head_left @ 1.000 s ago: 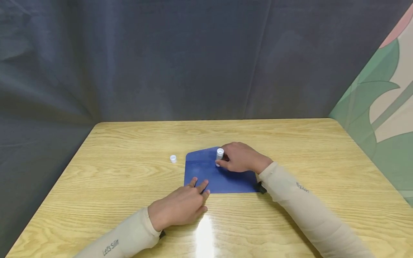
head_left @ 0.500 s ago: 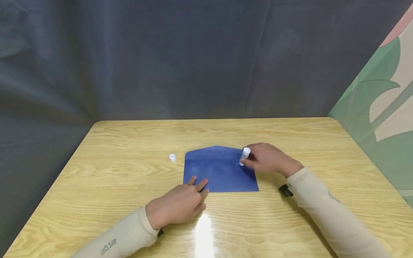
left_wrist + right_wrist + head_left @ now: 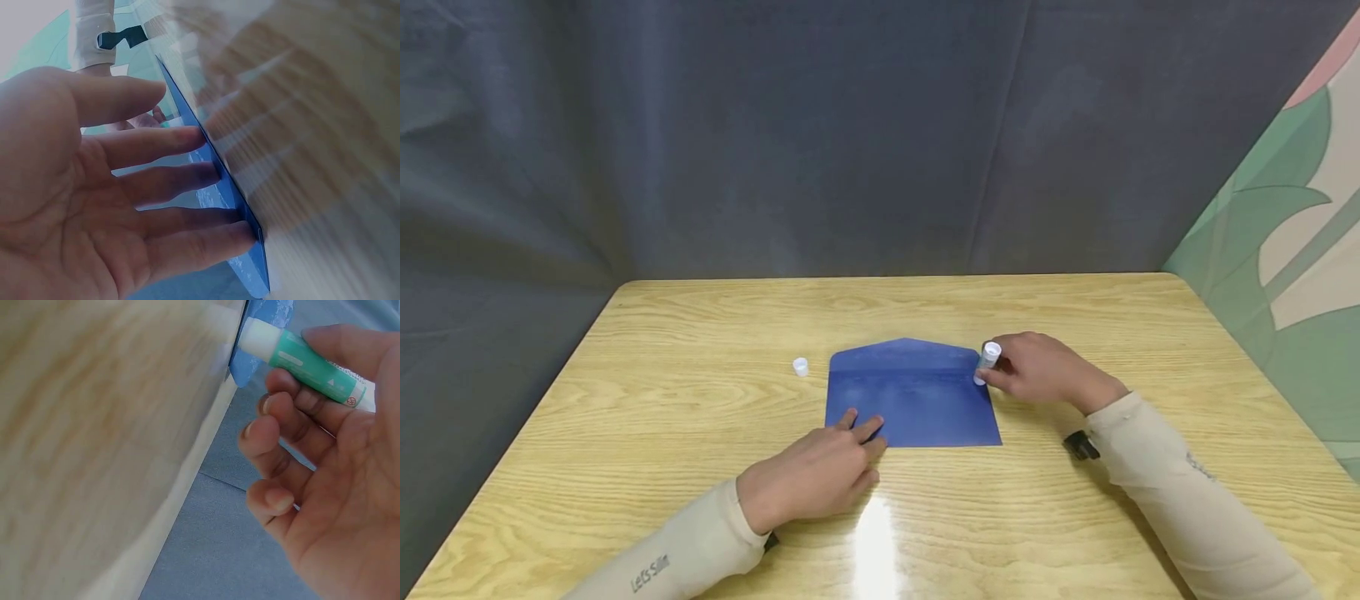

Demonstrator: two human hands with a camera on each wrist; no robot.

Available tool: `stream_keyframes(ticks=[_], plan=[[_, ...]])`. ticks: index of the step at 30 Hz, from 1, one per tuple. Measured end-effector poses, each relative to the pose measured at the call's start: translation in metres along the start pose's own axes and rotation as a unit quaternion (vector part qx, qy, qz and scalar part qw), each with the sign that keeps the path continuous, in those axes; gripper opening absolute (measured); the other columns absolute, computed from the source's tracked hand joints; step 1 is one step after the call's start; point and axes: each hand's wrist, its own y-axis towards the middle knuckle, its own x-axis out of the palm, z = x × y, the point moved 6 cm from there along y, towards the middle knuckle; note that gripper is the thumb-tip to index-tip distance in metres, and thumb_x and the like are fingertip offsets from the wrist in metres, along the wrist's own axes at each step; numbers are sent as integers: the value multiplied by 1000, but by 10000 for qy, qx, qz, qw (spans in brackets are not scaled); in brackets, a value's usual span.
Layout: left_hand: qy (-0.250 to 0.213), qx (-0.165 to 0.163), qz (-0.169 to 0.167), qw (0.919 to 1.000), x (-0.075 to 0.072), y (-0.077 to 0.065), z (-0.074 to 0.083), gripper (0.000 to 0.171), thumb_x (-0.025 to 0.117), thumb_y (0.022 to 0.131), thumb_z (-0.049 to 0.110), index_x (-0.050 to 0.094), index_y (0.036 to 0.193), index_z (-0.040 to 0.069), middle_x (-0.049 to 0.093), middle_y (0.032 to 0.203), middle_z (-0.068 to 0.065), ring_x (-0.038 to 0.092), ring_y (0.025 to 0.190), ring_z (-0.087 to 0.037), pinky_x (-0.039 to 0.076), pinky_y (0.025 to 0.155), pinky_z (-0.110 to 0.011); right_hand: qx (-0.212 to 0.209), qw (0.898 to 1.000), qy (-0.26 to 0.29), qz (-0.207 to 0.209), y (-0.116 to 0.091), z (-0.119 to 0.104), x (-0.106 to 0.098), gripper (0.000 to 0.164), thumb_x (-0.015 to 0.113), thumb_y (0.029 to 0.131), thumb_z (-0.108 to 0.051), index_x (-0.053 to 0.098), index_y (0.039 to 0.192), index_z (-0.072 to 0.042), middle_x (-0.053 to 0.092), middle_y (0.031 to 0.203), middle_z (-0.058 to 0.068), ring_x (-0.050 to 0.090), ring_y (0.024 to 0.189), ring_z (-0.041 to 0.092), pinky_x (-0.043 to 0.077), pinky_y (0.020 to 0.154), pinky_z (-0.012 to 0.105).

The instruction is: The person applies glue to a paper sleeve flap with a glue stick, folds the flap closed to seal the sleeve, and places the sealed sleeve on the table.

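A blue envelope lies on the table with its flap opened out toward the back. My left hand rests its spread, straight fingertips on the envelope's front left part. My right hand pinches a glue stick between thumb and fingers, at the right end of the flap fold. In the right wrist view the glue stick shows a green and white barrel, its white end against the blue paper. Whitish glue smears show on the envelope in the left wrist view.
A small white cap stands on the wooden table left of the envelope. A dark cloth hangs behind the table, and a patterned green panel stands at the right.
My right hand has slid the glue stick rightward along the envelope, from its middle to the right edge. My left hand stays in place.
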Motion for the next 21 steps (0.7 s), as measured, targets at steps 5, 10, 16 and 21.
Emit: stream_keyframes(ticks=[5, 10, 16, 21], plan=[[30, -93, -26, 9999, 3, 0, 0, 43, 54, 103, 26, 56, 140, 4, 46, 151, -20, 49, 133, -48, 55, 96, -48, 24, 10000, -22, -56, -1, 0, -1, 24, 66, 95, -34, 55, 75, -24, 50, 65, -10, 46, 60, 5, 38, 57, 25], [-150, -173, -173, 9996, 4, 0, 0, 44, 54, 103, 27, 55, 141, 5, 44, 153, -19, 47, 134, -49, 56, 94, -48, 21, 10000, -9, -26, -1, -5, -5, 22, 66, 93, -32, 53, 76, -25, 48, 66, -10, 45, 60, 5, 37, 57, 25], [-182, -196, -130, 9996, 3, 0, 0, 44, 55, 102, 28, 56, 140, 4, 45, 153, -19, 47, 134, -50, 55, 95, -50, -43, 9999, 139, 55, 7, -32, -10, 19, 66, 92, -35, 55, 80, -26, 48, 67, -10, 44, 58, 5, 37, 55, 25], [-95, -143, -24, 9999, 2, 0, 0, 43, 56, 102, 27, 58, 138, 3, 48, 150, -19, 49, 131, -50, 56, 93, -49, -289, 9996, -31, 32, 26, -64, -3, 20, 65, 94, -40, 56, 83, -25, 49, 69, -10, 45, 58, 5, 38, 56, 25]])
